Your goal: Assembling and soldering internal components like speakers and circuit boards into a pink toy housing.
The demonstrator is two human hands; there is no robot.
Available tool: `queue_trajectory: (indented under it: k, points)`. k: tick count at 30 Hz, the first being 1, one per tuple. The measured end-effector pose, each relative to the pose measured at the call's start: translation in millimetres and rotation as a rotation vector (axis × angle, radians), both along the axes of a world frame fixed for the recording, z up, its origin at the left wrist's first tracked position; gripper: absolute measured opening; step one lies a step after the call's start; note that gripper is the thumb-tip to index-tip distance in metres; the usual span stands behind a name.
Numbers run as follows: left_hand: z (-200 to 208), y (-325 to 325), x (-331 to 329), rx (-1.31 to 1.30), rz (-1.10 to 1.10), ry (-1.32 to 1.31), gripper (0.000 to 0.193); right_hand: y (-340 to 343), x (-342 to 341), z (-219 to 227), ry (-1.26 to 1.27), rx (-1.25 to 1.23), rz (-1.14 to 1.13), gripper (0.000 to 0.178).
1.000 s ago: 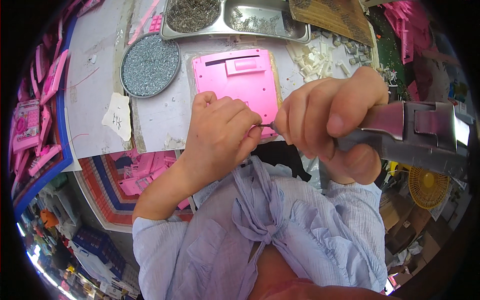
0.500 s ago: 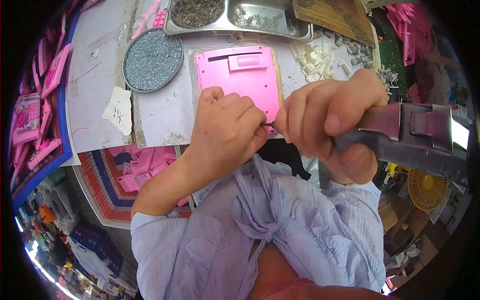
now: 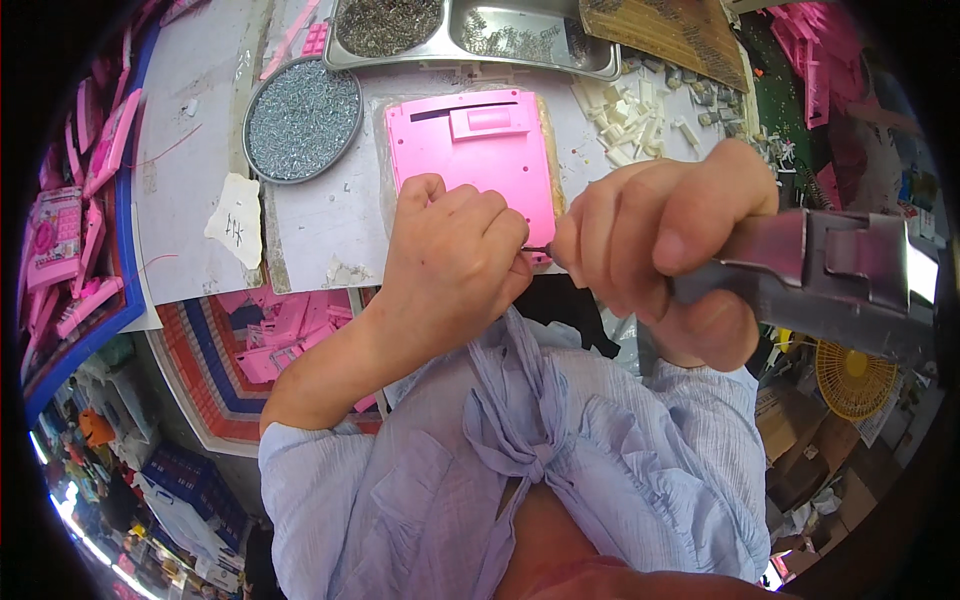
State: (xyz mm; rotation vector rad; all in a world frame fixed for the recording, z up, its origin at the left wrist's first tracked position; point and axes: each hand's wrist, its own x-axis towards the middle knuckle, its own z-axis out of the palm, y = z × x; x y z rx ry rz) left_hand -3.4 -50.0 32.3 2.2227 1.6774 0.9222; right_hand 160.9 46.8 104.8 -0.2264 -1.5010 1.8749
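Note:
My right hand [image 3: 665, 250] is wrapped round a grey power screwdriver [image 3: 825, 265], its thin dark bit pointing left toward my left fingertips. My left hand [image 3: 455, 240] is closed in a pinch at the bit's tip. Whatever lies between those fingers is hidden. Both hands are above the near part of a pink plastic casing [image 3: 470, 160], which lies flat on a padded, plastic-wrapped piece. The casing has a dark slot, a raised rectangular part and several small holes. My left hand covers its near left portion.
A round dish of small screws [image 3: 305, 120] stands left of the casing. Behind is a metal tray [image 3: 455, 50] of springs; white plastic parts [image 3: 630, 120] lie to the right. A torn paper [image 3: 235, 220] is on the left, and a basket [image 3: 210, 370] of pink pieces stands below.
The pink casing and my left hand have shifted very slightly left. My right hand keeps its grip on the screwdriver, almost unmoved.

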Motion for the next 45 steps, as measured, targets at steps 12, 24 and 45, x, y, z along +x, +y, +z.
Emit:
queue_trajectory:
  k: [12,24,45]
  points:
    - [-20.3,-5.7,-35.9,-0.032,0.085,-0.089,0.013,-9.8,38.1,-44.1,0.110,-0.066,0.062,0.028]
    - [-35.0,1.8,-29.8,0.085,-0.034,-0.115,0.010,-24.9,31.4,-49.5,-0.028,-0.032,-0.097,0.034]
    - [-42.3,2.2,-29.4,0.058,0.010,-0.151,0.011,14.3,-6.5,-46.2,0.041,0.361,-0.001,0.021]
